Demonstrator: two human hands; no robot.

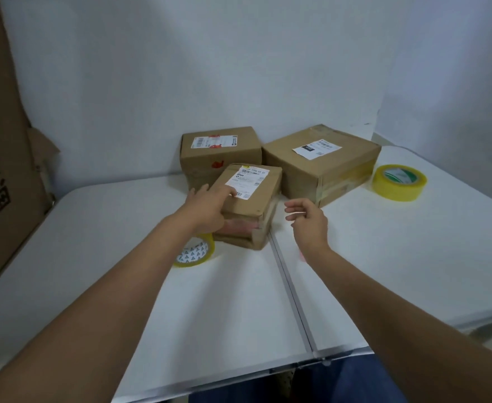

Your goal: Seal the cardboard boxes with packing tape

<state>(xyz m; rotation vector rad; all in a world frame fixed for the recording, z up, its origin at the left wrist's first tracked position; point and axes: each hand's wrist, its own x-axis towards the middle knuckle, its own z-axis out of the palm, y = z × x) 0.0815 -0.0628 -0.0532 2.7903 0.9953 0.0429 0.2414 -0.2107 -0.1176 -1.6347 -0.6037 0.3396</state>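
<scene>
A small cardboard box [256,199] with a white label lies in the middle of the white table. My left hand [207,209] rests on its near left edge, fingers stretched over the top toward the label. My right hand [307,221] hovers just right of that box, fingers loosely curled, holding nothing. Behind stand a medium box [220,154] and a larger box [326,167], both labelled. A yellow tape roll [195,253] lies by my left wrist, partly hidden by the arm. A bigger yellow roll [399,181] lies at the far right.
A tall flattened carton [3,158] with printed characters leans at the left edge. The table [384,271] has a metal seam [292,292] running down its middle. White walls close the back and the right corner.
</scene>
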